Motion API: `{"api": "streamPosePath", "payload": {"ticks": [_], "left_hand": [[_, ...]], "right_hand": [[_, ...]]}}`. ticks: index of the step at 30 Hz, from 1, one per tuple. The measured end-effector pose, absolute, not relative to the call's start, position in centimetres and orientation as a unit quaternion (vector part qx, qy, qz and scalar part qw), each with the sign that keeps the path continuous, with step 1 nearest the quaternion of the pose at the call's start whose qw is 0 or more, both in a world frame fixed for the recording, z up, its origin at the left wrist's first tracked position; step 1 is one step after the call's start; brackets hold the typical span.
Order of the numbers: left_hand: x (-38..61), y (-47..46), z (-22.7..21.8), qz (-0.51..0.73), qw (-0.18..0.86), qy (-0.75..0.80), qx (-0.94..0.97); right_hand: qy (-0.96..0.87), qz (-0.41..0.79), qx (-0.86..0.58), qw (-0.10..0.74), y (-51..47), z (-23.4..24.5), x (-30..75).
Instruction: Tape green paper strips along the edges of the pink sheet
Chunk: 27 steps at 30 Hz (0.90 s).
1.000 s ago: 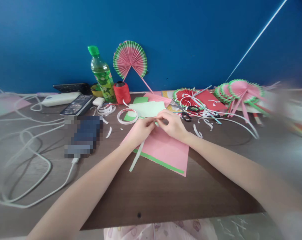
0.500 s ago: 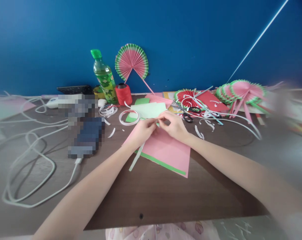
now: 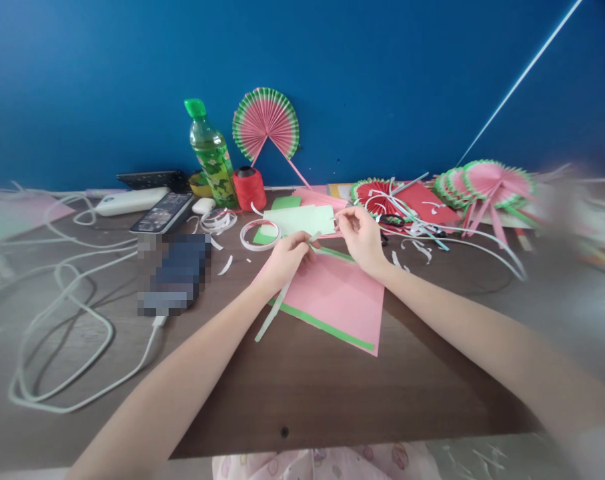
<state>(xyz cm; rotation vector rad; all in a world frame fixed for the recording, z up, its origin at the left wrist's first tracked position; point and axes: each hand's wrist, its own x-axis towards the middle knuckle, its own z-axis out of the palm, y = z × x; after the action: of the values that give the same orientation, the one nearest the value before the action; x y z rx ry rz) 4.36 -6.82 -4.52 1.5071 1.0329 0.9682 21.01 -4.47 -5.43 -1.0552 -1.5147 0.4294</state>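
Note:
My left hand point(image 3: 291, 257) is closed around a narrow pale green paper strip point(image 3: 273, 313); one end hangs toward the table front and the other pokes out past the fingertips. Below the hands lies a pink paper sheet point(image 3: 335, 300) with green strips along its near and far edges. Up and to the right, my right hand point(image 3: 359, 235) is pinched, apart from the left. A tiny whitish bit shows at its fingertips, too small to name. Just behind the hands are pale green paper point(image 3: 302, 219) and a roll of tape point(image 3: 260, 235).
At the back stand a green bottle point(image 3: 211, 160), a red thread spool point(image 3: 249, 190) and a pleated paper fan point(image 3: 266, 123). Phones and a white cable point(image 3: 109, 333) occupy the left. On the right are scissors point(image 3: 391, 220), paper scraps point(image 3: 419, 250) and more fans point(image 3: 487, 183).
My right hand has moved away from my left, to the right and slightly back. The strip's upper end now shows beyond my left fingers, which still hold it.

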Motion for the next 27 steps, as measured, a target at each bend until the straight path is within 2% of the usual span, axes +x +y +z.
{"api": "streamPosePath", "payload": {"ticks": [7, 15, 20, 27], "left_hand": [[4.5, -7.0, -4.0, 0.426, 0.533, 0.416, 0.601], [4.4, -7.0, -4.0, 0.429, 0.542, 0.405, 0.598], [4.4, -7.0, -4.1, 0.415, 0.541, 0.41, 0.605], [4.3, -6.9, -4.2, 0.414, 0.535, 0.391, 0.624]], "right_hand": [[-0.616, 0.212, -0.485, 0.583, -3.6, -6.1, 21.5], [-0.638, 0.135, -0.5, 0.569, -3.1, -6.6, 21.9], [-0.688, 0.089, -0.446, 0.566, -4.0, -5.6, 21.4], [-0.738, 0.159, -0.391, 0.527, -5.8, -4.6, 20.2]]}}
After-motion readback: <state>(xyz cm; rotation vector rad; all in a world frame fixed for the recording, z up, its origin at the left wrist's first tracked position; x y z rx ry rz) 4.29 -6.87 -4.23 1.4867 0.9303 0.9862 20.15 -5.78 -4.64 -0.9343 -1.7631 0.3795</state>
